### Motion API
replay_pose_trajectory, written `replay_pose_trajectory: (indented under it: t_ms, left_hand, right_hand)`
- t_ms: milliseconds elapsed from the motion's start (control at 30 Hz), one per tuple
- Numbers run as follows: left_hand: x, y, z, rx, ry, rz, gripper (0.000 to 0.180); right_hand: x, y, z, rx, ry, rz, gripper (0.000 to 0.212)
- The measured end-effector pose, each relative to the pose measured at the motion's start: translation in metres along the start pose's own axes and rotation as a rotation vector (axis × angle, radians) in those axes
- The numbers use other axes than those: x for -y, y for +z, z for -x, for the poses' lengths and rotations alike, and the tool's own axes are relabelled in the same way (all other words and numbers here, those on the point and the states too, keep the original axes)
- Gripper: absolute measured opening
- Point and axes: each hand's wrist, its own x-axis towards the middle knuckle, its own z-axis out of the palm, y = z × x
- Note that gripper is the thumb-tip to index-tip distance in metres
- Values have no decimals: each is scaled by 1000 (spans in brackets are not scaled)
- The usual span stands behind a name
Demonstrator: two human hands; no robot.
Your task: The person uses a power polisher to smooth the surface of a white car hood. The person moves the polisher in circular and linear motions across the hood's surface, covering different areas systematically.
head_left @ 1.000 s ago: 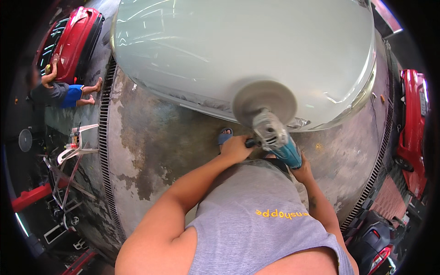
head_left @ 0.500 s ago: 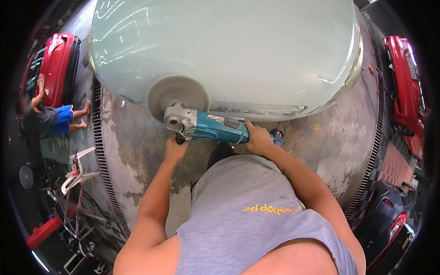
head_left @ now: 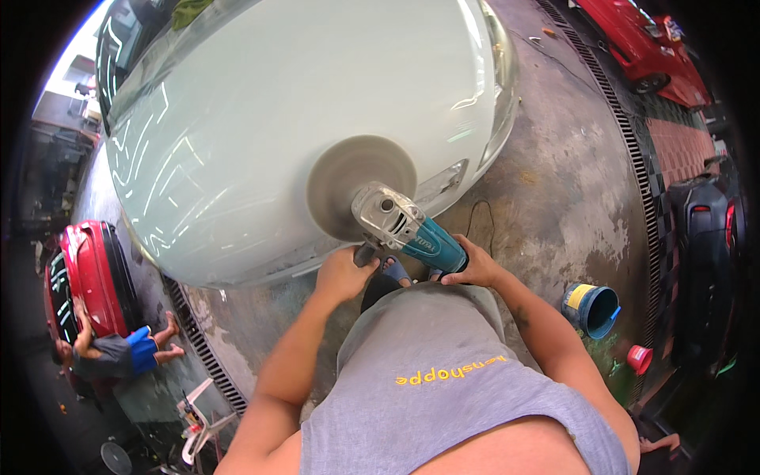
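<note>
A teal and silver rotary polisher [head_left: 434,247] is held across my front. My left hand [head_left: 340,275] is wrapped round its black side handle [head_left: 365,254]. My right hand [head_left: 473,266] grips the rear end of the teal body. The round pad [head_left: 336,186], pale and smeared as if spinning, lies over the front part of a pale silver-green car hood [head_left: 261,111]. Whether its whole face touches the paint I cannot tell. A headlight [head_left: 500,95] borders the hood on the right.
A dark cord [head_left: 481,222] trails on the wet concrete. At right stand a dark blue bucket [head_left: 590,309], a small red pail [head_left: 640,359], a black vehicle [head_left: 701,269] and a red car [head_left: 645,55]. Leftward, a person [head_left: 119,355] touches another red car [head_left: 95,277]. Drain grates [head_left: 206,348] flank the floor.
My view has turned. The polisher's pad has gone from the hood's front edge farther in over the hood, and the tool is tilted more. The buckets have come into view. Both hands keep their grip.
</note>
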Motion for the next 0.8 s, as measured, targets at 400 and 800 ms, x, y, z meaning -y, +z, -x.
replay_pose_trajectory:
  t_ms: [400,800]
  left_hand:
    - [-152,-108,-41,-158,265,-484,49]
    - [29,-27,3,264,237,579,87]
  right_hand:
    - [64,18,-57,-445,-214,-476,106]
    - [183,92,-80,-555,-249,-1290,56]
